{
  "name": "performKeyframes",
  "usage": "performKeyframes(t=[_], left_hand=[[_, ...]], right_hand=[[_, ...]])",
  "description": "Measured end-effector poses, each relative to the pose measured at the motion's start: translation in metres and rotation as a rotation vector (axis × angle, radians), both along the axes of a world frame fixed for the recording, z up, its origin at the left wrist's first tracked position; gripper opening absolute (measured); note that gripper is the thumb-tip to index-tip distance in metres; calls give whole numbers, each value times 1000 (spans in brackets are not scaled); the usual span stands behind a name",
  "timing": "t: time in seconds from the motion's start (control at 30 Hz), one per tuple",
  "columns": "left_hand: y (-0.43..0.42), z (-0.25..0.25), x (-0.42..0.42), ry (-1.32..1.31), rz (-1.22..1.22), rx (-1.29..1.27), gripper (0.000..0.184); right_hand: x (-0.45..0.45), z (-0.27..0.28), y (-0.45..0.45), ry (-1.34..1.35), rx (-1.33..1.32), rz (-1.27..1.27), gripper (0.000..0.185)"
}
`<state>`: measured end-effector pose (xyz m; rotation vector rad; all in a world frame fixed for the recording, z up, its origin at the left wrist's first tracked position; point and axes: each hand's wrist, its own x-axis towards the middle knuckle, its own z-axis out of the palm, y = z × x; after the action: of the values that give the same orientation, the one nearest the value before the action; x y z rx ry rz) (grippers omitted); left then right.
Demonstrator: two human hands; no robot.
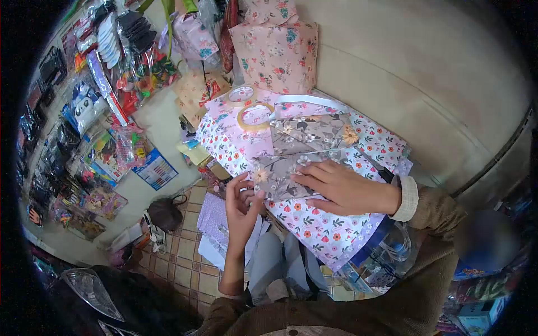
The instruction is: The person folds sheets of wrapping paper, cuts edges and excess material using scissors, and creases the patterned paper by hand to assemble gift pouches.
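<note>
A grey floral paper piece [274, 173], folded and patterned with cream flowers, lies on white floral wrapping paper [319, 227]. My left hand [242, 210] has its fingers curled at the left edge of the grey piece, thumb at its lower corner. Flat across the right part of the same piece rests my right hand [339, 187], its fingers stretched and slightly apart. Just beyond is a second grey floral piece [308, 131]. Two tape rolls, a yellowish one [240, 121] and a paler one [242, 89], lie on the pink paper. Dark-handled scissors [385, 173] show partly beside my right wrist.
A pink floral wrapped package [274, 56] stands at the back of the work surface. Packaged goods [106, 106] hang along the left wall. Lilac glittery sheets [218, 215] lie below on the left, above a tiled floor [179, 252]. A white strip [314, 101] lies behind the grey pieces.
</note>
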<state>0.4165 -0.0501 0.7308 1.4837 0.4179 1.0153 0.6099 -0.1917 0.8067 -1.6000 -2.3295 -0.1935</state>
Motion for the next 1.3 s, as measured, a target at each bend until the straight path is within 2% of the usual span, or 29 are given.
performKeyframes(t=[0.17,0.2,0.3,0.4,0.5,0.6,0.7,0.9,1.2,1.3], left_hand=[[0,-3,2,-41,-129,37,48],[-3,0,2,-46,-151,67,42],[-2,6,-2,59,-148,327,32],[-1,10,-3,155,-68,476,25],[5,12,-2,229,-42,549,31],[9,13,-1,248,-44,477,29],[15,5,7,125,-161,200,35],[16,15,7,45,-298,-210,64],[20,8,1,60,-291,-204,74],[19,15,0,70,-272,-187,74]], right_hand=[[-29,20,-13,-84,-195,-185,40],[-38,21,-17,-102,-239,-236,41],[-49,17,-26,-191,-244,-309,47],[-52,4,-31,-334,-3,-301,50],[-49,-4,-33,-226,-63,-299,59],[-41,0,-31,-201,-76,-265,64],[-36,-6,-30,-117,-180,-291,65],[-38,-4,-35,-81,-198,-298,71],[-25,16,-30,-5,-135,-185,62],[-16,24,-26,-8,-164,-274,59]])
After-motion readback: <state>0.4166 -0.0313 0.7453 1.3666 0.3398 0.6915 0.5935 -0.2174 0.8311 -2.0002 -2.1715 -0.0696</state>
